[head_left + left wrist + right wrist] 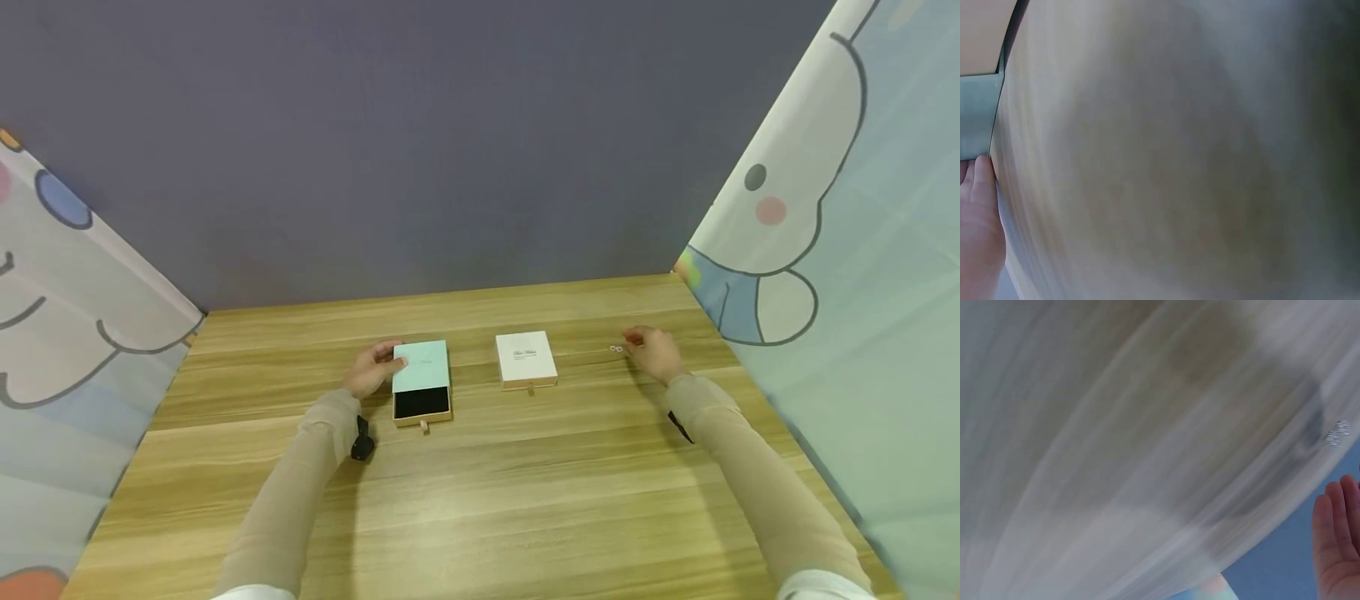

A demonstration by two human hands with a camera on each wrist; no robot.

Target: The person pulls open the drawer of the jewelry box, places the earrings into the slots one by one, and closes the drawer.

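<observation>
Left hand (pixel 371 370) clamped on mint box (pixel 424 371) at table's left-centre, long axis near-to-far, black-lined drawer (pixel 408 422) out toward the person. Mid-table, white box (pixel 527 357), closed, tab nearward, contents hidden; farther right, silvery trinkets (pixel 616 348) beside right hand (pixel 655 355), its straight fingers, apart from them, plain only in the right wrist view.

Two boxes (pixel 423 373) (pixel 525 352), two hands (pixel 370 369) (pixel 657 355), one table (pixel 487 500); small silvery pieces (pixel 616 348), number unclear.
</observation>
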